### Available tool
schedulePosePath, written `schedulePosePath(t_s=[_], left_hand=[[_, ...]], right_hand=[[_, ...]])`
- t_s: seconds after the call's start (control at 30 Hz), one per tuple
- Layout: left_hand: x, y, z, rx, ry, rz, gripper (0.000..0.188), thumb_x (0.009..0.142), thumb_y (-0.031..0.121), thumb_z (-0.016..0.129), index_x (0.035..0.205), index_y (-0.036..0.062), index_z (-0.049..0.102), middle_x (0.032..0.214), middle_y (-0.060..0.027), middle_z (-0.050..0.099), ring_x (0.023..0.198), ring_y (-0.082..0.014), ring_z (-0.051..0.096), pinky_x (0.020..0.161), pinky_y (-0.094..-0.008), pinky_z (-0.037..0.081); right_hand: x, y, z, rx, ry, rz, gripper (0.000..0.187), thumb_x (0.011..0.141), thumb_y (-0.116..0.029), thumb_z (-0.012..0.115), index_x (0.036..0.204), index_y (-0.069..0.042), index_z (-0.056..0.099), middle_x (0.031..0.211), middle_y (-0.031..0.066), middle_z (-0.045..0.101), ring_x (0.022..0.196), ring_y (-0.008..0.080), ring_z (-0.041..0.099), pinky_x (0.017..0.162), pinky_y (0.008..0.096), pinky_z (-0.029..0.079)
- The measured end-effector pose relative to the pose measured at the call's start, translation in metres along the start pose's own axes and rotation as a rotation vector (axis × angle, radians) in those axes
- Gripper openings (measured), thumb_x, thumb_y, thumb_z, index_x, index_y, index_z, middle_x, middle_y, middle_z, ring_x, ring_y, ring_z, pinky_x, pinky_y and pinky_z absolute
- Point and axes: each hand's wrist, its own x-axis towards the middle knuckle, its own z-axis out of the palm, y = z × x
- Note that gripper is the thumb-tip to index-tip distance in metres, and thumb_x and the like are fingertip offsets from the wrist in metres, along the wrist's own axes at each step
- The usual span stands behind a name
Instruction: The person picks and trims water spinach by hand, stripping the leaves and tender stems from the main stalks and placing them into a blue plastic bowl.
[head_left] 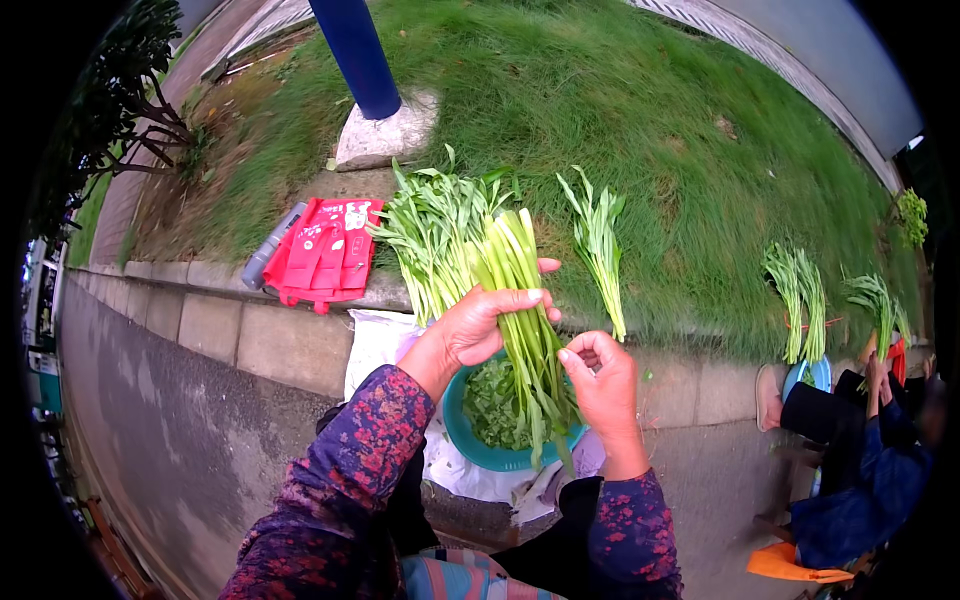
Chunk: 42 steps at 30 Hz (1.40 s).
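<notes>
My left hand (482,325) is wrapped round a bunch of long-stemmed leafy greens (515,275). Their pale cut ends point up and away from me, and the leaves hang down toward my lap. At the bunch's right edge, my right hand (606,385) pinches thumb and forefinger together on part of the greens; which leaf or stem is hard to see. Below the bunch stands a teal basin (455,425) with loose green leaves (492,400) in it. A large heap of the same greens (435,225) lies just beyond my left hand, and a smaller bunch (602,250) lies farther right.
A red bag (330,250) and a grey bottle (272,248) rest on the stone kerb (215,325) at left. White sheeting (375,345) lies under the basin. A blue post (360,60) rises from the grass. At right, another person (850,490) sits by a blue basin (815,373) and more greens.
</notes>
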Motion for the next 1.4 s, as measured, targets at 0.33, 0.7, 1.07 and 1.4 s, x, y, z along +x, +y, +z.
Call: schedulePosePath(t_s=[0.33, 0.7, 1.07, 1.4], left_hand=[[-0.003, 0.004, 0.007, 0.263, 0.127, 0.064, 0.035, 0.082, 0.016, 0.071, 0.110, 0.0038, 0.054, 0.089, -0.0033, 0.060, 0.084, -0.0154, 0.060, 0.077, -0.0302, 0.049], [0.001, -0.004, 0.014, 0.253, 0.149, 0.120, 0.048, 0.086, 0.040, 0.064, 0.116, 0.0051, 0.051, 0.085, -0.0037, 0.056, 0.079, -0.0152, 0.057, 0.075, -0.0305, 0.048], [-0.002, 0.029, -0.026, -0.163, 0.091, 0.257, 0.048, 0.095, 0.041, 0.046, 0.129, 0.0066, 0.043, 0.098, -0.0142, 0.056, 0.096, -0.0315, 0.055, 0.088, -0.0455, 0.048], [-0.005, 0.045, -0.038, -0.171, 0.115, 0.356, 0.044, 0.094, 0.039, 0.051, 0.121, 0.0056, 0.047, 0.099, -0.0165, 0.061, 0.105, -0.0380, 0.056, 0.094, -0.0508, 0.045]], right_hand=[[0.001, 0.007, -0.011, 0.171, 0.007, 0.177, 0.006, 0.085, -0.004, 0.063, 0.089, 0.000, 0.063, 0.075, -0.0018, 0.061, 0.065, 0.0030, 0.053, 0.060, 0.0202, 0.045], [0.002, 0.002, -0.009, 0.266, 0.061, 0.216, 0.007, 0.085, -0.006, 0.061, 0.084, 0.000, 0.062, 0.072, -0.0034, 0.059, 0.061, 0.0035, 0.051, 0.056, 0.0206, 0.042], [-0.007, -0.011, -0.044, 0.848, -0.150, 0.257, 0.011, 0.085, -0.009, 0.066, 0.089, 0.000, 0.062, 0.081, 0.0020, 0.063, 0.072, 0.0084, 0.058, 0.069, 0.0235, 0.048], [-0.016, -0.006, -0.054, 0.302, -0.743, 0.187, 0.014, 0.082, -0.010, 0.068, 0.093, 0.000, 0.069, 0.082, 0.0006, 0.065, 0.079, 0.0090, 0.060, 0.073, 0.0240, 0.048]])
